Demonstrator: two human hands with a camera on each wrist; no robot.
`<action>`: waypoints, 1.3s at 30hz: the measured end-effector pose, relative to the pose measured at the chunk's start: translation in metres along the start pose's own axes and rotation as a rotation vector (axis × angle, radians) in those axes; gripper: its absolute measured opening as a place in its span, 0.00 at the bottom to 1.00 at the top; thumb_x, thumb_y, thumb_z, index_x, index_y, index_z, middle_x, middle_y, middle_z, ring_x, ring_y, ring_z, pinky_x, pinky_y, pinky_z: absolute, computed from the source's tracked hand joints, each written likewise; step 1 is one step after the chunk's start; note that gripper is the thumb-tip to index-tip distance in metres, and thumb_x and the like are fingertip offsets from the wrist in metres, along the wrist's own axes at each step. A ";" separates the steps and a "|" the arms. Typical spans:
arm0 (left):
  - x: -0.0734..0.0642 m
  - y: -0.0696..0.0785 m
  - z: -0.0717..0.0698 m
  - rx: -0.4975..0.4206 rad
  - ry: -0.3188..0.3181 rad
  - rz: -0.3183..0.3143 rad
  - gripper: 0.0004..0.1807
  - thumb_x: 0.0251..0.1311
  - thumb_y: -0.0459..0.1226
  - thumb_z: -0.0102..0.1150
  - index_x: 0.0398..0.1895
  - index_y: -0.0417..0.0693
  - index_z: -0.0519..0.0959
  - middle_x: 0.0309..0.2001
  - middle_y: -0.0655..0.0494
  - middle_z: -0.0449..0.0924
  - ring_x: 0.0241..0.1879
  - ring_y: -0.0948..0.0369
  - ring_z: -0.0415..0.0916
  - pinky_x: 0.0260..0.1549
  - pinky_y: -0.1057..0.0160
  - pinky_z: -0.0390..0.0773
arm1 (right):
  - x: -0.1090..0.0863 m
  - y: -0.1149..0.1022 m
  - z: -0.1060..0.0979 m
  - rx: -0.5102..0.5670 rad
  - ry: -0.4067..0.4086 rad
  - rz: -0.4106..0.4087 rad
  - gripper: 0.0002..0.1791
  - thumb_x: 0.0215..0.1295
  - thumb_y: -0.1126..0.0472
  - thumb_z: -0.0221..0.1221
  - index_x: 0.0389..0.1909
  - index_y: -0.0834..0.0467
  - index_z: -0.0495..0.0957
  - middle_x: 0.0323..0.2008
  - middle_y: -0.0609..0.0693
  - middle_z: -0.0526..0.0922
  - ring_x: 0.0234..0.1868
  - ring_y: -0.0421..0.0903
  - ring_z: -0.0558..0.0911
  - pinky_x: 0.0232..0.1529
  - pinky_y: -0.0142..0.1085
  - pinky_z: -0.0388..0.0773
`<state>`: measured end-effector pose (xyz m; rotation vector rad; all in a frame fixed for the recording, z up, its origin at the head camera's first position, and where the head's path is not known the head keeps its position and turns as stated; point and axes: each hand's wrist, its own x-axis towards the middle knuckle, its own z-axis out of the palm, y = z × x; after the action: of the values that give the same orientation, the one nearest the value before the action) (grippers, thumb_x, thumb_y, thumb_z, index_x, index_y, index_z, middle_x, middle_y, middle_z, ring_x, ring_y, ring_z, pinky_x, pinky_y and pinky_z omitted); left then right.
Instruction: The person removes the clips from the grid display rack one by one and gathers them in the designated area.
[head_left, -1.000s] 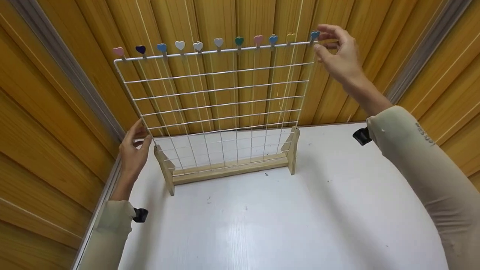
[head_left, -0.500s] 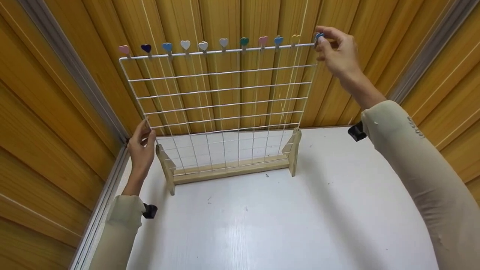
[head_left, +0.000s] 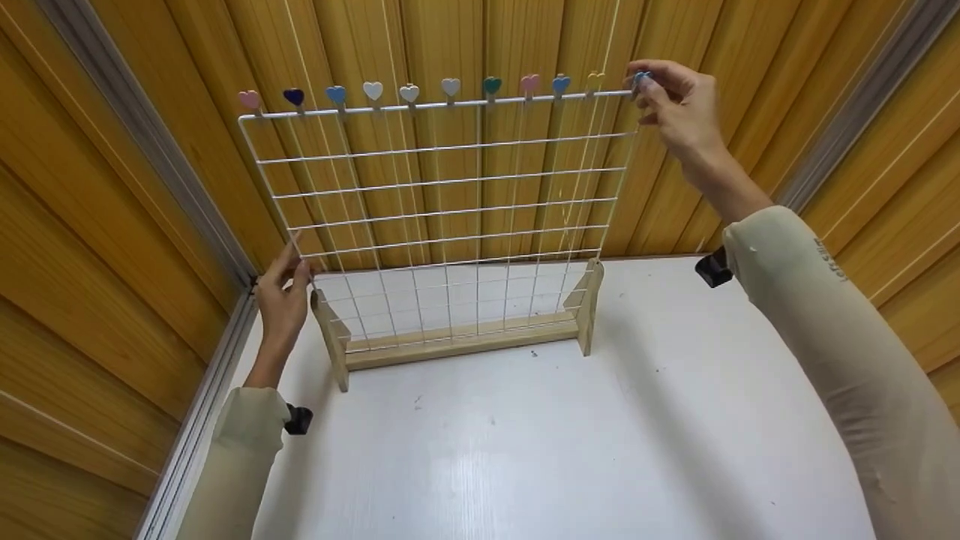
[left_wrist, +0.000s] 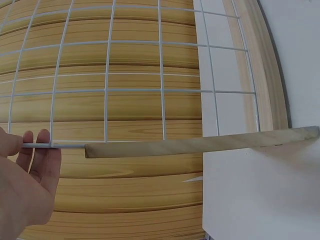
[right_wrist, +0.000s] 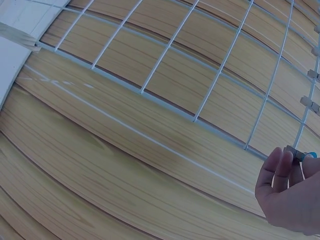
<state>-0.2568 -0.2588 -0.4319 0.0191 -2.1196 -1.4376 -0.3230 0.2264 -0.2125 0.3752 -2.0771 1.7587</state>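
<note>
A white wire grid panel (head_left: 435,183) stands upright in a wooden stand (head_left: 465,346). My left hand (head_left: 283,300) pinches the grid's left side wire just above the stand's left upright; the left wrist view shows the thumb on one side of the wire and the fingers (left_wrist: 45,165) on the other. At the grid's top right corner, my right hand (head_left: 686,112) pinches a blue heart clothespin (head_left: 642,78) between thumb and fingers. More heart clothespins line the top wire, among them a pink one (head_left: 249,99), a green one (head_left: 492,85) and a yellow one (head_left: 595,78).
The stand sits on a white tabletop (head_left: 480,450) against yellow wood-look wall panels (head_left: 442,45). Grey trim (head_left: 150,135) runs up the left corner. Black wrist mounts (head_left: 712,270) stick out from both sleeves.
The right thumb has closed onto the blue heart clothespin, which has tilted and shifted slightly right. My left hand has moved right and up to the grid's side wire, and the grid's top has shifted slightly right.
</note>
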 end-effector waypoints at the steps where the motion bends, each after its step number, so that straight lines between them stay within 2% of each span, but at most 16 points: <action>1: 0.000 0.000 0.000 0.003 -0.002 0.009 0.25 0.76 0.30 0.49 0.73 0.56 0.72 0.43 0.42 0.82 0.40 0.69 0.76 0.49 0.76 0.73 | 0.000 0.001 0.000 0.017 0.009 0.000 0.11 0.75 0.66 0.56 0.48 0.57 0.87 0.38 0.43 0.87 0.36 0.39 0.78 0.34 0.25 0.77; 5: 0.003 -0.003 0.000 0.022 -0.025 0.053 0.29 0.72 0.25 0.53 0.73 0.54 0.71 0.42 0.48 0.80 0.41 0.73 0.76 0.45 0.80 0.75 | 0.000 0.004 -0.001 0.106 0.044 0.030 0.11 0.73 0.66 0.58 0.46 0.57 0.88 0.34 0.43 0.86 0.35 0.39 0.77 0.33 0.26 0.76; 10: 0.002 -0.009 -0.002 0.037 -0.046 0.094 0.36 0.66 0.19 0.56 0.75 0.54 0.69 0.43 0.46 0.79 0.41 0.75 0.77 0.40 0.83 0.76 | -0.001 0.007 0.002 0.209 0.053 0.083 0.10 0.72 0.65 0.59 0.47 0.56 0.88 0.36 0.45 0.87 0.36 0.39 0.76 0.34 0.27 0.74; 15: 0.003 -0.010 0.000 0.022 -0.060 0.127 0.40 0.63 0.17 0.57 0.76 0.52 0.67 0.42 0.48 0.78 0.42 0.63 0.81 0.37 0.81 0.79 | -0.001 0.009 0.001 0.225 0.076 0.094 0.10 0.72 0.64 0.60 0.48 0.56 0.88 0.36 0.44 0.88 0.35 0.39 0.75 0.33 0.28 0.72; 17: 0.002 -0.011 0.002 0.015 -0.059 0.134 0.40 0.62 0.17 0.58 0.76 0.51 0.67 0.42 0.48 0.79 0.42 0.59 0.81 0.35 0.79 0.80 | -0.001 0.009 0.002 0.228 0.097 0.095 0.10 0.71 0.63 0.61 0.47 0.56 0.88 0.35 0.44 0.88 0.34 0.39 0.74 0.32 0.27 0.69; 22: 0.001 -0.013 0.001 0.038 -0.028 0.156 0.38 0.62 0.17 0.59 0.74 0.48 0.68 0.43 0.43 0.79 0.41 0.73 0.77 0.36 0.81 0.79 | 0.000 0.011 0.008 0.234 0.141 0.086 0.10 0.69 0.62 0.63 0.47 0.55 0.89 0.34 0.42 0.89 0.30 0.36 0.71 0.26 0.24 0.63; 25: 0.000 -0.013 0.001 0.040 -0.020 0.171 0.35 0.63 0.17 0.58 0.73 0.45 0.70 0.43 0.41 0.79 0.41 0.78 0.74 0.37 0.82 0.78 | 0.001 0.012 0.013 0.253 0.157 0.063 0.10 0.69 0.63 0.62 0.46 0.56 0.89 0.34 0.43 0.90 0.25 0.35 0.68 0.23 0.23 0.60; 28: -0.001 -0.010 0.001 0.035 -0.010 0.182 0.32 0.63 0.17 0.56 0.71 0.42 0.72 0.42 0.38 0.78 0.41 0.75 0.75 0.35 0.82 0.78 | 0.002 0.015 0.016 0.287 0.173 0.044 0.10 0.69 0.64 0.62 0.46 0.57 0.89 0.36 0.46 0.90 0.24 0.36 0.67 0.22 0.22 0.59; 31: -0.005 0.000 0.002 0.041 -0.014 0.176 0.32 0.63 0.17 0.56 0.71 0.39 0.71 0.42 0.35 0.78 0.42 0.68 0.78 0.34 0.82 0.77 | 0.002 0.019 0.015 0.339 0.180 0.049 0.10 0.69 0.64 0.61 0.46 0.58 0.88 0.38 0.47 0.90 0.28 0.37 0.70 0.24 0.23 0.61; 32: -0.006 0.003 0.003 0.046 -0.018 0.175 0.32 0.64 0.17 0.56 0.71 0.39 0.71 0.42 0.35 0.78 0.43 0.64 0.79 0.34 0.82 0.77 | 0.002 0.020 0.014 0.355 0.181 0.053 0.11 0.69 0.64 0.61 0.47 0.58 0.88 0.38 0.47 0.90 0.30 0.37 0.70 0.25 0.24 0.61; 34: -0.005 0.003 0.005 0.051 -0.030 0.173 0.32 0.64 0.18 0.56 0.72 0.41 0.70 0.43 0.37 0.78 0.43 0.65 0.78 0.36 0.82 0.76 | 0.000 0.023 0.011 0.393 0.183 0.070 0.12 0.69 0.63 0.61 0.49 0.59 0.87 0.40 0.47 0.89 0.31 0.37 0.69 0.26 0.24 0.62; 39: -0.004 -0.015 -0.006 0.059 -0.048 0.160 0.35 0.66 0.20 0.57 0.74 0.51 0.69 0.43 0.44 0.79 0.44 0.67 0.79 0.38 0.83 0.77 | 0.001 0.028 0.017 0.534 0.172 0.103 0.12 0.70 0.64 0.59 0.50 0.59 0.87 0.42 0.49 0.88 0.26 0.37 0.65 0.26 0.25 0.62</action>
<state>-0.2549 -0.2693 -0.4450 -0.1610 -2.1495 -1.2936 -0.3386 0.2147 -0.2392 0.2515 -1.5127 2.3097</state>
